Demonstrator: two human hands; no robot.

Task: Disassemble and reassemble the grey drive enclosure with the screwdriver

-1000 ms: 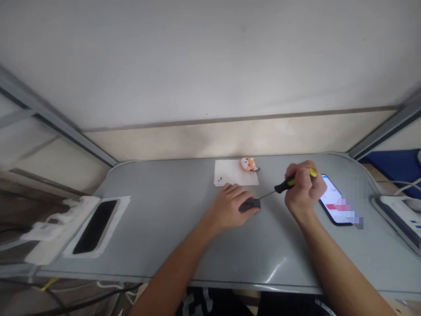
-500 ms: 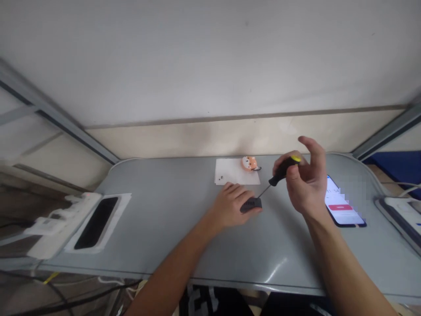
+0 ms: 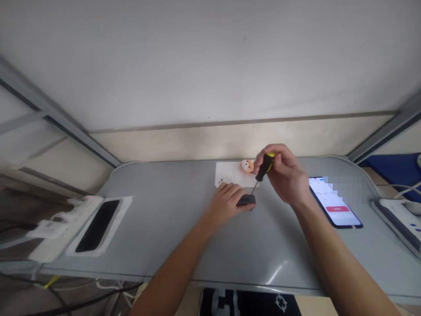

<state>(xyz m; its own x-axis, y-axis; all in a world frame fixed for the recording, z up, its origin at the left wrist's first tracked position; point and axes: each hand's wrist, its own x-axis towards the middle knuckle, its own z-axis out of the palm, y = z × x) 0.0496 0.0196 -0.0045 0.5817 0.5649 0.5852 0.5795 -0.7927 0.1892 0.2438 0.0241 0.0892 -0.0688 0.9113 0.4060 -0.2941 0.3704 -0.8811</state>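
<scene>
My left hand point(image 3: 228, 201) is closed around a small dark box with slots in its side point(image 3: 247, 200), holding it at the table surface. In my right hand point(image 3: 285, 173) is a black and yellow screwdriver point(image 3: 265, 166), gripped by its handle. Its shaft slants down and its tip meets the top of the box; the exact spot is too small to make out. Just beyond my hands lies a white paper sheet point(image 3: 226, 172), with a few tiny dark bits point(image 3: 221, 181) on it. An orange and white animal-face trinket point(image 3: 246, 166) rests on that paper, partly covered by my right fingers.
A phone with a lit screen point(image 3: 338, 206) lies to the right, near a white device point(image 3: 399, 219). On the left are a dark phone point(image 3: 98, 226) on white paper and a white power strip point(image 3: 66, 232) with plugs. A wall point(image 3: 210, 140) bounds the grey table's back.
My right hand has moved left and its raised fingers have closed in around the handle. The screwdriver now stands more upright. The box has shifted slightly left in the view.
</scene>
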